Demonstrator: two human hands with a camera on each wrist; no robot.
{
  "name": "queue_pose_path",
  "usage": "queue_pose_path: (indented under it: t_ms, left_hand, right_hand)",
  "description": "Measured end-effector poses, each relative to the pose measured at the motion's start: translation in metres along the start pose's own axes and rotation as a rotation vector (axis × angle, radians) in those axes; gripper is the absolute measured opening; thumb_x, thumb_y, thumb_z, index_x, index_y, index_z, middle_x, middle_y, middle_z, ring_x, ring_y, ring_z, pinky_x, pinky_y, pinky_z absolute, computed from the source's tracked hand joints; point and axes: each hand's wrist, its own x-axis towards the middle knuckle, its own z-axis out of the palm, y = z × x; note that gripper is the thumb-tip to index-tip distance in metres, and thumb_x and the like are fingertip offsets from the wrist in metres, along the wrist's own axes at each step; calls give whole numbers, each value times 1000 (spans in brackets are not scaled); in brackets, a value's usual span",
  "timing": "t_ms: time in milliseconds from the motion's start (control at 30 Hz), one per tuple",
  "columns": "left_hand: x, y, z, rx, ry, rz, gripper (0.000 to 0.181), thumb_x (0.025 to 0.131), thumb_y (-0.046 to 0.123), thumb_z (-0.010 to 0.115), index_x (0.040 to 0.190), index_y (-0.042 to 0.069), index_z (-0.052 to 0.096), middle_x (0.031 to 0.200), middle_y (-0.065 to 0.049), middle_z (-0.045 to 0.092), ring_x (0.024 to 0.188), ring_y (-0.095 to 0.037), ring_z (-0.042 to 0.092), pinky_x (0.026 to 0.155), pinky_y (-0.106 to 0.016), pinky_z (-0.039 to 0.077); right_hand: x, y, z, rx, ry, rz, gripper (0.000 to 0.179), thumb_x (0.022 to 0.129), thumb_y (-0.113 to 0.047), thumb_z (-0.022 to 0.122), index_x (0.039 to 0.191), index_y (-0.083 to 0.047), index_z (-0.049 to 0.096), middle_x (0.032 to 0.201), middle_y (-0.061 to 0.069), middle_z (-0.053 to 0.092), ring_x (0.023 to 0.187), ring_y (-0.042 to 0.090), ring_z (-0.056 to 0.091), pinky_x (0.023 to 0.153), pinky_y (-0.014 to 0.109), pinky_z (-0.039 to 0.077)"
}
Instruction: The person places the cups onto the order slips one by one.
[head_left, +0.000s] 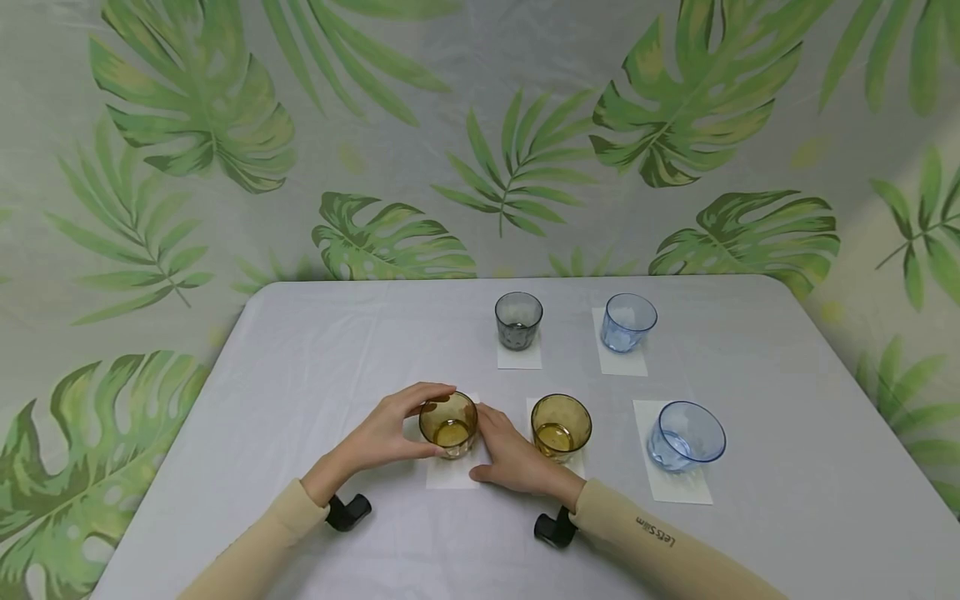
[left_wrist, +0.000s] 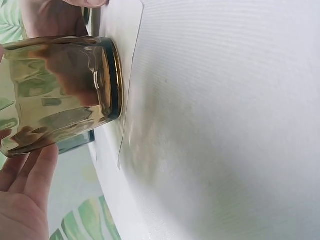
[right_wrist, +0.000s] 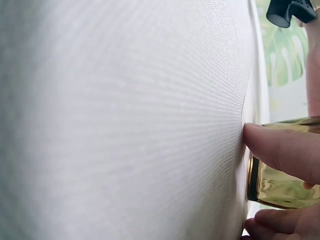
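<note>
An amber glass (head_left: 448, 425) stands upright at the front left, over a white paper slip (head_left: 453, 478). My left hand (head_left: 392, 427) grips it from the left, fingers at the far side of the rim and thumb at the near side. Close against its right side lies my right hand (head_left: 513, 454), thumb spread towards me and fingers stretched forward. In the right wrist view the thumb (right_wrist: 285, 150) reaches down by the paper beside the glass's base; whether the hand touches the glass I cannot tell. A second amber glass (head_left: 561, 423) stands just beyond the right wrist.
Behind, a grey glass (head_left: 518, 323) and a small blue glass (head_left: 628, 325) stand on white slips. A wider blue glass (head_left: 686, 437) sits at right on its own slip (head_left: 684, 490). All are on a white-covered table (head_left: 330, 342) before a leaf-patterned cloth (head_left: 525, 50).
</note>
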Motion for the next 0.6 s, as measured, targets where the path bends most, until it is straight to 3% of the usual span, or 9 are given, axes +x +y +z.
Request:
queue_pose_path:
  t_ms: [333, 467, 600]
  left_hand:
    - [0, 1, 1, 24, 0, 14, 77, 74, 17, 85, 139, 2, 46, 138, -8, 48, 122, -25, 50, 95, -39, 49]
    - [0, 3, -3, 11, -5, 15, 79, 74, 17, 84, 140, 2, 44, 139, -10, 47, 124, -25, 48, 98, -38, 46]
    - [2, 5, -11, 5, 32, 21, 76, 75, 10, 82, 141, 3, 44, 138, -9, 48, 126, -26, 47, 102, -38, 43]
  right_hand:
    - [-1, 0, 0, 51, 22, 25, 80, 81, -8, 74, 144, 10, 28, 149, 25, 27, 139, 37, 21, 113, 49, 23]
    - [-3, -2, -3, 63, 47, 21, 81, 82, -10, 74, 145, 8, 28, 148, 23, 30, 138, 36, 24, 113, 47, 23]
    - [-5, -6, -6, 71, 67, 16, 79, 82, -9, 72, 145, 8, 28, 147, 23, 31, 138, 35, 26, 113, 47, 24]
